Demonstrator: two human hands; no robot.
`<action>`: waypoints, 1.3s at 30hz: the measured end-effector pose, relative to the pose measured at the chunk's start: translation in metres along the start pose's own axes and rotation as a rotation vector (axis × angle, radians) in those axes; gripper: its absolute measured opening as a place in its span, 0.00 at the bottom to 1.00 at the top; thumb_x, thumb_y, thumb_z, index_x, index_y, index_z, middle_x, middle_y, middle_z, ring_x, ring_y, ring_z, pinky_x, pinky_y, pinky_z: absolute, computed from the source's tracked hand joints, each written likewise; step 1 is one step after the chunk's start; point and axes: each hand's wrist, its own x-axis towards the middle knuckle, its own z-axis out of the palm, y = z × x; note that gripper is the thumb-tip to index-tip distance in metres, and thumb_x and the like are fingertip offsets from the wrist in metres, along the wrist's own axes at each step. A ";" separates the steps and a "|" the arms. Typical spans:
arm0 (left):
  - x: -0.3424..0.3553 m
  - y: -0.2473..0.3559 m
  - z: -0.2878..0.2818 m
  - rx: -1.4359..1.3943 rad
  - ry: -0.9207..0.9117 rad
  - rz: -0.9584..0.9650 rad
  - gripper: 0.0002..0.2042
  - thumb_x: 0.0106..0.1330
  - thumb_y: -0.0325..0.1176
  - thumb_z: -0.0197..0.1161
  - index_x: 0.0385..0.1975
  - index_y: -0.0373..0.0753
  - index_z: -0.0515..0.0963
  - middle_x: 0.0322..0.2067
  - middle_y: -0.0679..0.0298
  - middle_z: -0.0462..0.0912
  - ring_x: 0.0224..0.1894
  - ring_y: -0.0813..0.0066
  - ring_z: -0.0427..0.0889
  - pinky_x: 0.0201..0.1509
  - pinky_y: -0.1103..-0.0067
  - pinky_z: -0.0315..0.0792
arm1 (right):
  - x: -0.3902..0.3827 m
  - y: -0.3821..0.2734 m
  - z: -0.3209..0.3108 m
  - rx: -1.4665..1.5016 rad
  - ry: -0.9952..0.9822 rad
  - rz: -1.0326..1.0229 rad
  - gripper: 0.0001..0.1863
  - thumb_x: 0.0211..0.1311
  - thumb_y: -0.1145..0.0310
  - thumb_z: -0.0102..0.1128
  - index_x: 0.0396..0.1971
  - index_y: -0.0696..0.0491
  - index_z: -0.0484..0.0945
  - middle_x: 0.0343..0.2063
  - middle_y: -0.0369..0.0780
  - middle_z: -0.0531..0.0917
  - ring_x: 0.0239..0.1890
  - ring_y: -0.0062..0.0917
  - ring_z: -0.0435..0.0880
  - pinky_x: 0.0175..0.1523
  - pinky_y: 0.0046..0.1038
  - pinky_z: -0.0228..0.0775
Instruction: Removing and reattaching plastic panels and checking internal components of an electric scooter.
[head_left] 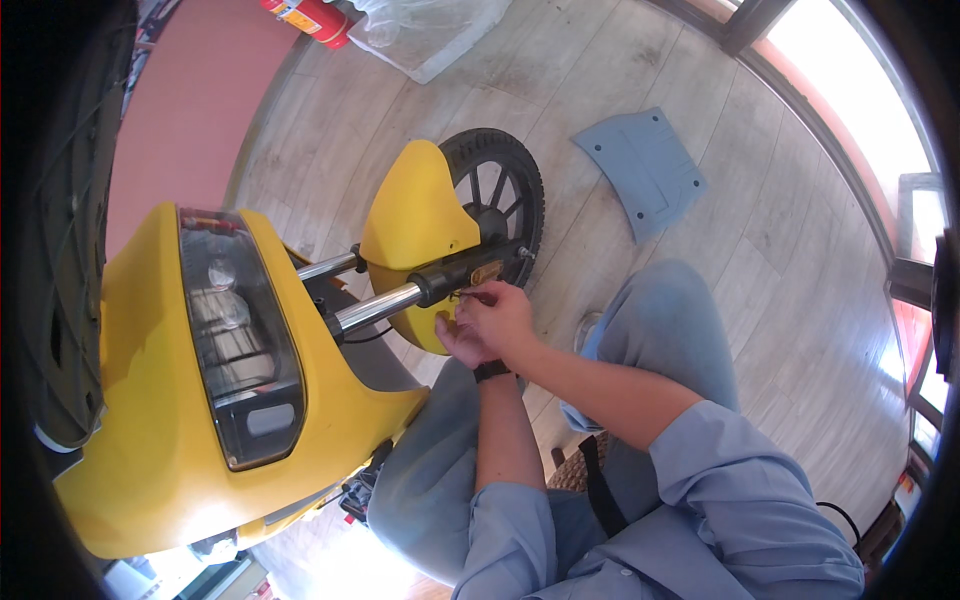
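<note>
My two hands are together at the lower fork leg (450, 280) of a yellow scooter, beside its yellow front fender (412, 205). Between the thumb and fingers of my right hand (503, 318) is a small dark piece, too small to name. Beneath it, my left hand (468, 343), with a black band at the wrist, has curled fingers against the fender's lower side. One left finger stands apart; the others are partly hidden behind my right hand, and what they grip cannot be made out. A small metal bit shows at the fingertips. The black front wheel (538, 200) is just beyond.
The scooter's yellow front body with its headlight (240, 340) fills the left side. A grey-blue plastic panel (645, 172) lies on the wooden floor at the right. A red fire extinguisher (312, 20) and a plastic-wrapped white block (425, 45) are at the far side.
</note>
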 end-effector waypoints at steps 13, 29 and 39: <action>-0.005 0.000 0.012 -0.106 -0.027 -0.011 0.21 0.60 0.50 0.58 0.39 0.35 0.70 0.32 0.61 0.76 0.40 0.68 0.74 0.51 0.71 0.66 | 0.000 -0.009 -0.002 0.000 -0.056 0.085 0.10 0.52 0.65 0.58 0.28 0.56 0.81 0.29 0.44 0.83 0.35 0.36 0.82 0.44 0.32 0.72; -0.010 0.002 0.020 -0.071 -0.056 -0.008 0.22 0.60 0.47 0.59 0.44 0.34 0.73 0.43 0.57 0.78 0.47 0.65 0.75 0.56 0.70 0.65 | -0.003 -0.012 0.003 0.142 -0.082 0.212 0.14 0.50 0.66 0.61 0.35 0.58 0.79 0.31 0.43 0.84 0.35 0.30 0.83 0.44 0.28 0.72; -0.013 -0.011 0.032 0.010 0.046 0.010 0.19 0.61 0.46 0.58 0.41 0.34 0.74 0.44 0.56 0.78 0.49 0.65 0.75 0.57 0.71 0.66 | 0.000 -0.007 -0.003 0.211 -0.051 0.220 0.10 0.53 0.72 0.59 0.35 0.59 0.77 0.31 0.42 0.82 0.34 0.28 0.82 0.42 0.27 0.72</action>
